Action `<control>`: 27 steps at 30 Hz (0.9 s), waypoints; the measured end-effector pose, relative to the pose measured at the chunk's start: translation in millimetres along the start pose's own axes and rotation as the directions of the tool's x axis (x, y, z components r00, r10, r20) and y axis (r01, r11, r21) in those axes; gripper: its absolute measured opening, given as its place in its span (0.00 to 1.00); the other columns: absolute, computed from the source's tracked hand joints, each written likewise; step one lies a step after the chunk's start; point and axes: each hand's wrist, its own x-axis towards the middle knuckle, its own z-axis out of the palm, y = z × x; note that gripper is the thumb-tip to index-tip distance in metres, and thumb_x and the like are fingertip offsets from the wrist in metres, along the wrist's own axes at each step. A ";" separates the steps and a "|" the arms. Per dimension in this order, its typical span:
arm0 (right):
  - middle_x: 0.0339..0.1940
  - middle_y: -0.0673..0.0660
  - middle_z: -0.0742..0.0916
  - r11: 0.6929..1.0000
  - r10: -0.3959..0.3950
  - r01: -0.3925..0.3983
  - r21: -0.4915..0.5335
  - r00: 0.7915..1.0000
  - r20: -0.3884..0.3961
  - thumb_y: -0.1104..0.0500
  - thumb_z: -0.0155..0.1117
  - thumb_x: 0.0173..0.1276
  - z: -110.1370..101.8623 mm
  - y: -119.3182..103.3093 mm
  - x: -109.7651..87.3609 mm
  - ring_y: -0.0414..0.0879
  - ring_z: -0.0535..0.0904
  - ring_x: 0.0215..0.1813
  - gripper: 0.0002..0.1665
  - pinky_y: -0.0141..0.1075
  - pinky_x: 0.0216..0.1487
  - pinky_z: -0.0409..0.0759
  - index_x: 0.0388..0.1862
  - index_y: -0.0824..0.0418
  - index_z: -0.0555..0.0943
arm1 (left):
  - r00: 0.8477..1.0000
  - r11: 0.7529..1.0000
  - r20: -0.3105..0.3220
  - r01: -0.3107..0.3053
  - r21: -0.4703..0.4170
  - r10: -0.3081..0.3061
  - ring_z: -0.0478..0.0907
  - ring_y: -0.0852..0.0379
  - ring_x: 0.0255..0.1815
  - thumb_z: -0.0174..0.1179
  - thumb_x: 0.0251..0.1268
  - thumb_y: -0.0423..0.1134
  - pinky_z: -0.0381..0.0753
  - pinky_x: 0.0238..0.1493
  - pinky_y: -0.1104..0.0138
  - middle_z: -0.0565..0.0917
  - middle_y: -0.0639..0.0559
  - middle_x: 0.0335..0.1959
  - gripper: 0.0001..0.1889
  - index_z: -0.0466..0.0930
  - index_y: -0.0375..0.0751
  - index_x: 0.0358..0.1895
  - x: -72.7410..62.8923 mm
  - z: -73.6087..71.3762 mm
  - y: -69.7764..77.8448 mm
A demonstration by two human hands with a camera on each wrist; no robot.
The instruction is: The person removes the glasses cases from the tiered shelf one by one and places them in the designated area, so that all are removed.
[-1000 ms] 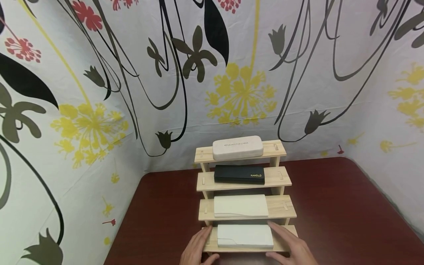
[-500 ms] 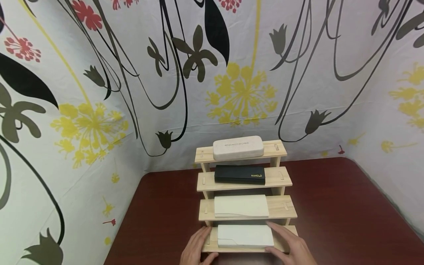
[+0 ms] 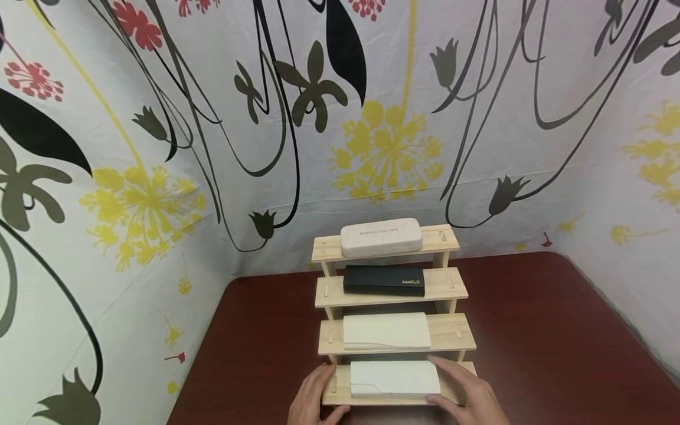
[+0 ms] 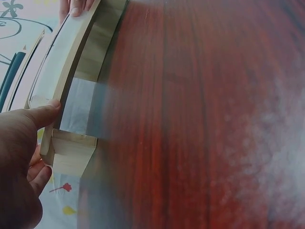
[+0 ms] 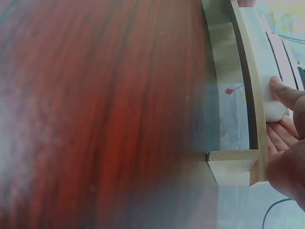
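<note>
A wooden stepped rack stands on the table, with a case on each of its shelves. My left hand grips the left end of the lowest shelf, its thumb on the front edge, as the left wrist view also shows. On that shelf lies a white glasses case. My right hand holds this case by its right end. In the right wrist view its thumb presses the case's front side, and the other fingers lie at the end and behind.
Higher up the rack sit a cream case, a black case with gold lettering and a pale hard case on top. The dark red table extends to both sides. Flower-printed cloth hangs behind and beside it.
The white glasses case has shifted very slightly to the right on the lowest shelf. My right thumb has come in against its front. My left hand has edged slightly left.
</note>
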 end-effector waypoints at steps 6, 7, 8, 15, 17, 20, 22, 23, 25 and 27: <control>0.56 0.51 0.90 1.000 0.001 -0.001 0.004 1.000 0.013 0.58 0.94 0.37 -0.6 0.5 -0.3 0.33 0.83 0.59 0.51 0.15 0.60 0.70 0.67 0.54 0.84 | 1.000 0.999 -0.015 -0.005 -0.038 0.004 0.83 0.52 0.57 0.78 0.60 0.62 0.86 0.49 0.67 0.84 0.46 0.61 0.40 0.80 0.40 0.69 0.2 0.3 -0.6; 0.57 0.51 0.90 1.000 -0.001 0.000 0.006 1.000 0.016 0.58 0.94 0.37 -0.6 0.4 0.0 0.33 0.82 0.60 0.52 0.15 0.60 0.70 0.67 0.54 0.84 | 1.000 0.999 -0.014 0.000 -0.049 0.000 0.83 0.51 0.56 0.78 0.60 0.61 0.86 0.47 0.66 0.83 0.47 0.61 0.40 0.79 0.40 0.69 0.1 0.6 -0.7; 0.57 0.52 0.90 1.000 -0.002 0.002 0.007 1.000 0.018 0.58 0.94 0.38 -0.7 0.2 0.3 0.32 0.82 0.60 0.52 0.15 0.61 0.69 0.68 0.54 0.84 | 1.000 0.998 -0.011 0.011 -0.060 -0.012 0.83 0.51 0.56 0.78 0.60 0.61 0.87 0.45 0.65 0.83 0.47 0.61 0.40 0.79 0.40 0.69 -0.1 0.7 -0.5; 0.57 0.51 0.90 1.000 -0.016 0.016 0.016 1.000 0.019 0.60 0.93 0.37 -1.0 0.9 2.1 0.31 0.81 0.60 0.51 0.15 0.62 0.67 0.67 0.54 0.84 | 0.989 0.987 0.058 0.142 -0.079 -0.138 0.85 0.48 0.56 0.80 0.57 0.61 0.89 0.40 0.59 0.82 0.46 0.65 0.42 0.78 0.45 0.71 -0.5 -0.4 3.2; 0.57 0.51 0.90 0.999 -0.024 0.024 0.024 0.999 0.023 0.61 0.93 0.37 -1.4 1.2 2.6 0.32 0.81 0.61 0.51 0.15 0.63 0.67 0.67 0.55 0.84 | 0.984 0.982 0.077 0.167 -0.083 -0.161 0.85 0.48 0.57 0.80 0.57 0.61 0.89 0.41 0.58 0.82 0.46 0.66 0.42 0.78 0.45 0.71 -0.2 -1.4 4.3; 0.57 0.51 0.89 0.999 -0.025 0.024 0.031 0.999 0.034 0.62 0.93 0.38 -2.0 0.6 3.1 0.31 0.81 0.61 0.51 0.15 0.62 0.68 0.67 0.56 0.83 | 0.980 0.978 0.092 0.184 -0.093 -0.176 0.85 0.47 0.58 0.80 0.57 0.60 0.89 0.41 0.58 0.82 0.46 0.67 0.42 0.78 0.44 0.71 0.1 -2.0 4.4; 0.58 0.51 0.89 0.999 -0.016 0.015 0.029 0.999 0.043 0.61 0.93 0.38 -2.4 -0.2 3.1 0.32 0.81 0.61 0.52 0.15 0.61 0.68 0.68 0.56 0.83 | 0.981 0.978 0.089 0.181 -0.099 -0.172 0.85 0.48 0.58 0.80 0.57 0.60 0.89 0.41 0.58 0.82 0.47 0.67 0.42 0.78 0.44 0.71 0.6 -1.9 3.8; 0.58 0.51 0.89 1.000 -0.008 0.006 0.029 0.999 0.049 0.60 0.94 0.38 -2.6 -0.6 3.1 0.32 0.80 0.61 0.53 0.15 0.60 0.68 0.68 0.56 0.82 | 0.982 0.979 0.084 0.175 -0.105 -0.166 0.85 0.48 0.58 0.80 0.57 0.61 0.89 0.41 0.58 0.82 0.47 0.67 0.42 0.78 0.43 0.71 0.8 -1.8 3.4; 0.59 0.52 0.89 1.000 0.003 -0.004 0.029 0.998 0.058 0.59 0.94 0.38 -2.4 -0.5 2.8 0.32 0.80 0.61 0.53 0.15 0.60 0.68 0.69 0.56 0.82 | 0.986 0.981 0.073 0.159 -0.112 -0.152 0.85 0.48 0.59 0.79 0.57 0.61 0.89 0.42 0.59 0.82 0.47 0.67 0.42 0.78 0.43 0.70 1.1 -1.2 2.5; 0.59 0.52 0.89 0.999 0.004 -0.006 0.037 0.998 0.065 0.60 0.94 0.38 -1.4 0.4 2.3 0.32 0.80 0.61 0.53 0.15 0.60 0.67 0.69 0.56 0.82 | 0.987 0.982 0.067 0.152 -0.117 -0.145 0.85 0.48 0.59 0.80 0.56 0.62 0.89 0.42 0.59 0.82 0.47 0.67 0.43 0.78 0.42 0.71 1.1 -0.9 1.9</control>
